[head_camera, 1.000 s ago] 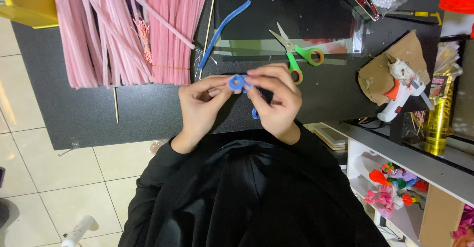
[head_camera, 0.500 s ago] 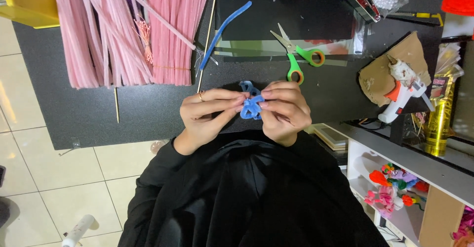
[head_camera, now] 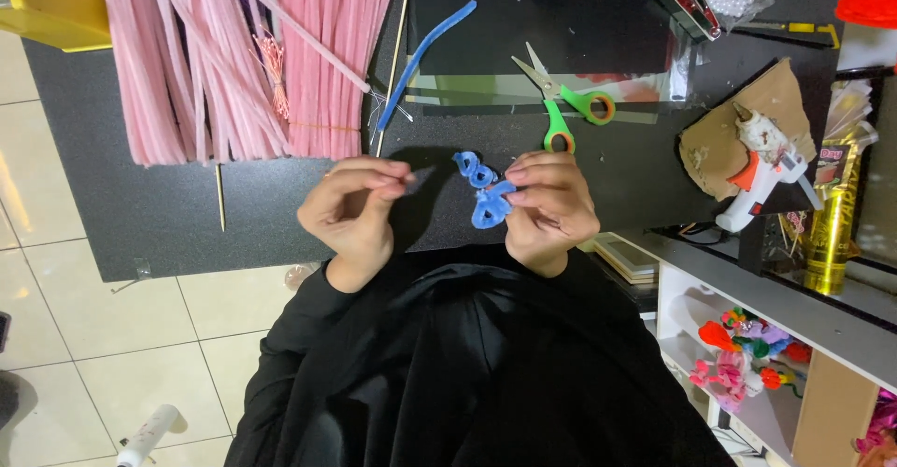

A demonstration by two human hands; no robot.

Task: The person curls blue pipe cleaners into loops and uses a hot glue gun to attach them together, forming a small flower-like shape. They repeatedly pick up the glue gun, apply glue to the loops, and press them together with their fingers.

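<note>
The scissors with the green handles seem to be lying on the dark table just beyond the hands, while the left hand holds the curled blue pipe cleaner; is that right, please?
Not quite: the head view shows the curled blue pipe cleaner pinched in the right hand, not the left. The left hand is apart from it, its fingers closed. The rest holds: the scissors with the green handles lie on the dark table just beyond the hands.
</note>
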